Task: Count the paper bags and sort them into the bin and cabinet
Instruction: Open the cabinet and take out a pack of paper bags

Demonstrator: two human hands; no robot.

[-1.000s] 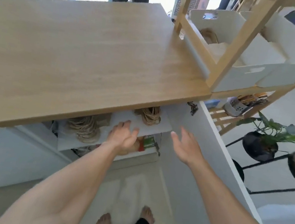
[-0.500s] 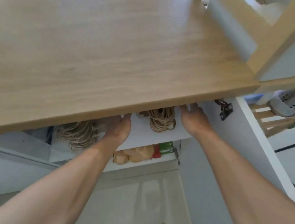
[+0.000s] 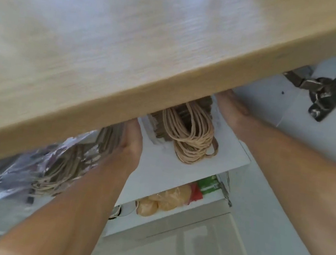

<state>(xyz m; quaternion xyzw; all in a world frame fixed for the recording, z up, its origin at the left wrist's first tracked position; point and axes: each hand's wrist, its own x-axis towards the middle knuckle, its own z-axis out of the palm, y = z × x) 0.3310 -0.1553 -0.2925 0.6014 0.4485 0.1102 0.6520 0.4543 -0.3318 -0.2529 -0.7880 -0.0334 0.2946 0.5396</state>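
1. No writing could be read: the green and red pack (image 3: pixel 205 187) on the lower shelf (image 3: pixel 168 224) carried print too blurred to make out, and the clear bag of yellowish lumps (image 3: pixel 163 203) beside it showed no label.
2. The bags (image 3: pixel 186 130), a brown stack with looped twine handles, lay on the white shelf (image 3: pixel 178 169) inside the cabinet, partly hidden under the edge of the wooden counter (image 3: pixel 132 43).
3. The stack sat between the two hands, near each of them; contact with either could not be made out.
4. The left hand (image 3: pixel 132 143) reached in at the left of the stack, over the shelf's left edge. Its fingers were hidden by the counter, so I cannot tell whether they were apart, together or gripping anything.
5. The right hand (image 3: pixel 231 110) reached in at the right of the stack, near the shelf's far right corner. Its fingers were also hidden, and its grip cannot be told.
6. A second bundle (image 3: pixel 56 166) of bags in clear plastic wrap lay left of the left wrist.
7. A metal hinge (image 3: pixel 324 93) sat on the open white door (image 3: pixel 289 248) at the right.
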